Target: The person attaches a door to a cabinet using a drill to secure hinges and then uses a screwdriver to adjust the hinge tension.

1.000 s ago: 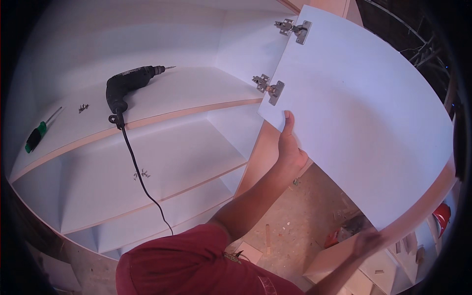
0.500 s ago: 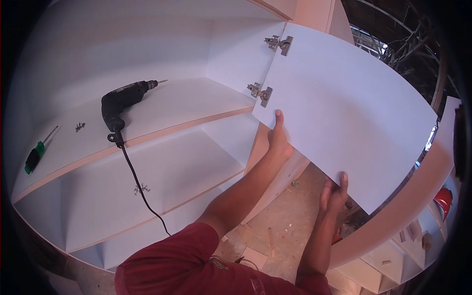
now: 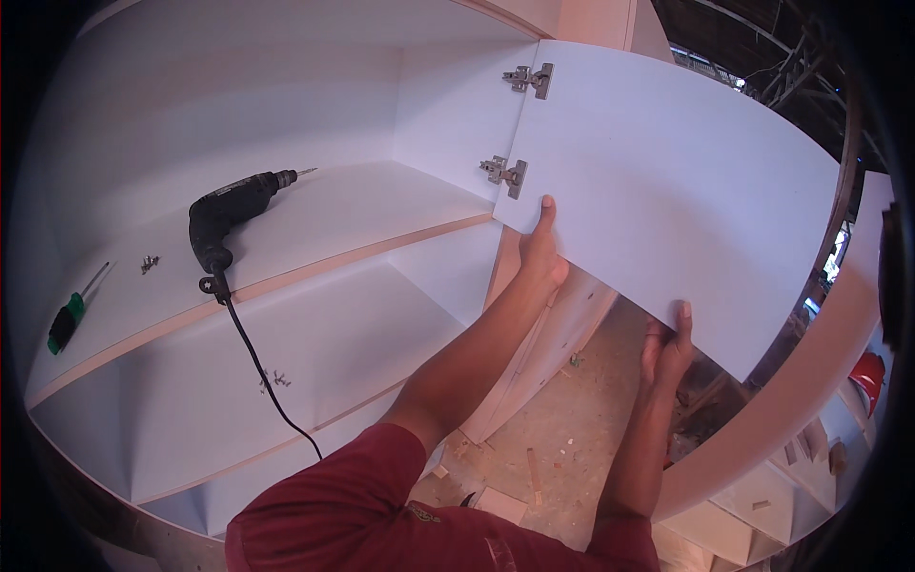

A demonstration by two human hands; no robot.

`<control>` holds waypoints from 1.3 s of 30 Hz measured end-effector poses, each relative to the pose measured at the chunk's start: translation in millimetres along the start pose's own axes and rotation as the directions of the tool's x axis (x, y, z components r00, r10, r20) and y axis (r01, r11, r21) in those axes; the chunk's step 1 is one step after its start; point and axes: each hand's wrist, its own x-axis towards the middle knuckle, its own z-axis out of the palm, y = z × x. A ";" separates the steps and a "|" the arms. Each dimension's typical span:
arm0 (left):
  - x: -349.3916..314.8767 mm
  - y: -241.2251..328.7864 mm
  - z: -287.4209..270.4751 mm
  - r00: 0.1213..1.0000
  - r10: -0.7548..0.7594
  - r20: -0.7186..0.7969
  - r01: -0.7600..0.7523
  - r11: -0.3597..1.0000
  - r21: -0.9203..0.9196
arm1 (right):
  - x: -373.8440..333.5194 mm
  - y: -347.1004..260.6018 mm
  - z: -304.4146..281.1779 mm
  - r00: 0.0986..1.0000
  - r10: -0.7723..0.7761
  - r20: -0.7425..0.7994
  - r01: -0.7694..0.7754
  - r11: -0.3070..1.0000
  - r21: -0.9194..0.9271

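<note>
Both my hands grip the lower edge of a white cabinet door (image 3: 667, 181), thumbs on its face and fingers hidden behind. My left hand (image 3: 541, 243) is near the hinge-side corner; my right hand (image 3: 667, 348) holds farther along toward the outer corner. Two metal hinges sit on the door's left edge, an upper hinge (image 3: 530, 80) and a lower hinge (image 3: 503, 175). Their arms reach to the side panel (image 3: 448, 124) of the white cabinet; whether they are fastened there I cannot tell.
On the cabinet shelf (image 3: 372, 205) lie a black corded power drill (image 3: 229, 210), a green-and-black screwdriver (image 3: 71, 315) and a small heap of screws (image 3: 150, 264). More screws (image 3: 274, 378) lie on the shelf below. Curved panel (image 3: 762, 419) at right; wood scraps on the floor.
The door's outer end has swung upward, bringing its hinge edge upright along the side panel. My right hand has risen with it; my left hand keeps its grip. The view has shifted slightly.
</note>
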 end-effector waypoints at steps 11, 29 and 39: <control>3.7 -20.6 19.2 0.980 0.013 -0.197 -0.044 0.987 -0.153 | 9.0 36.2 26.9 0.990 -0.101 -0.099 0.122 0.964 0.236; -165.6 69.4 -24.1 0.929 0.165 0.332 -0.370 0.449 0.813 | 76.8 44.1 -38.3 0.990 -0.128 -0.066 0.121 0.988 -0.099; -259.4 421.0 68.5 0.753 0.613 0.237 0.452 -0.745 0.490 | 57.9 62.6 11.9 0.948 -0.193 -0.255 0.228 0.966 0.118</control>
